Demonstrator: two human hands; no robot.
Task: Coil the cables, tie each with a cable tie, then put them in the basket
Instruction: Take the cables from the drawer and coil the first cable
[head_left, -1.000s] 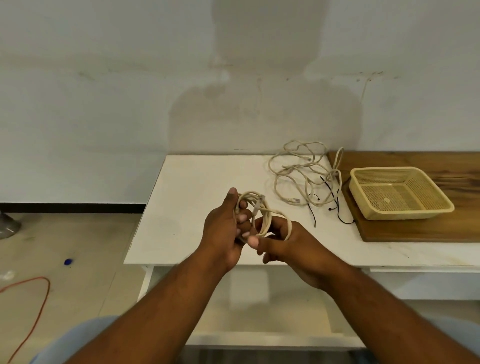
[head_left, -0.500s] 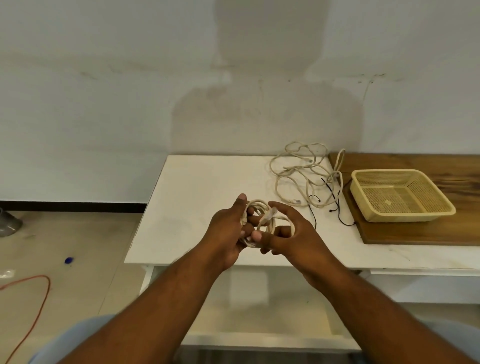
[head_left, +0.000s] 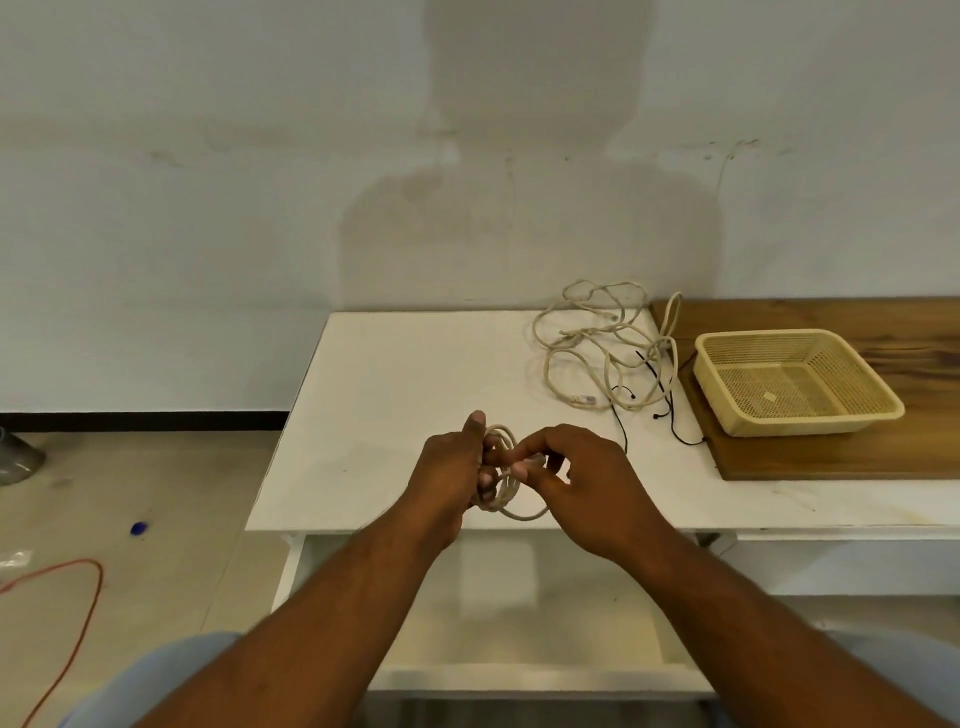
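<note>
One white worktop (head_left: 395, 384) fills the middle of the frame, with its far edge at the wall. On its right side lies a brown wooden board (head_left: 831, 460). A yellow basket (head_left: 810, 423) sits on that board at the right of the frame, and nothing is in it.

Just left of the basket, a long pale loose cable (head_left: 608, 356) lies in a messy heap on the worktop. A loop of it reaches onto the corner of the board. Thin black cable ties (head_left: 672, 421) lie at the near edge of the heap, between it and the board.

Both hands are low in the middle of the frame, above the front edge of the worktop. The left hand (head_left: 447, 478) holds a small coiled cable (head_left: 506, 501). Its fingers (head_left: 487, 477) curl round the left side of the coil and its thumb points up. The right hand (head_left: 592, 483) touches the coil from the right. Its fingers (head_left: 530, 441) and thumb pinch a bit of the same cable at the top of the coil. The lowest loop hangs down between the two hands.

At the lower left, an orange cord (head_left: 96, 587) lies on the floor.
</note>
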